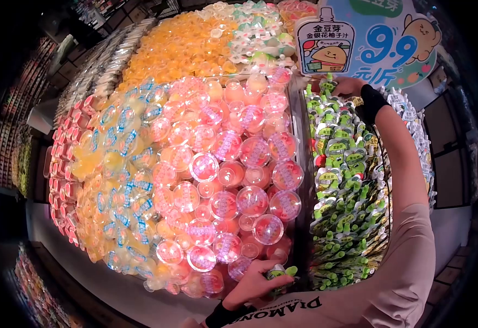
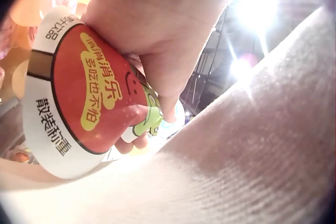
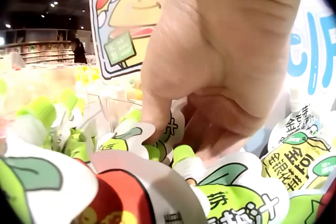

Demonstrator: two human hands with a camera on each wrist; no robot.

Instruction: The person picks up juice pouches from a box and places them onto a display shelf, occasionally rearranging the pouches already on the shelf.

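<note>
My left hand [image 1: 254, 282] grips a drink pouch [image 1: 275, 272] with a green screw cap, low at the front by the bins. In the left wrist view this pouch [image 2: 79, 92] shows its broad white base and red label, with the thumb and fingers wrapped round its narrower part. At the far end of the right-hand bin, my right hand [image 1: 349, 86] reaches down among upright spouted pouches [image 1: 340, 147]. The right wrist view has the thumb and curled fingers pinching a green-and-white pouch [image 3: 170, 128] near its top, its lower part hidden by others.
Pink jelly cups [image 1: 228, 175] fill the middle bin, orange ones [image 1: 181, 46] the one behind. A dark divider [image 1: 303, 218] runs beside the pouches. A large price sign [image 1: 386, 44] stands behind the right hand. White-topped pouches [image 1: 406, 106] lie at the far right.
</note>
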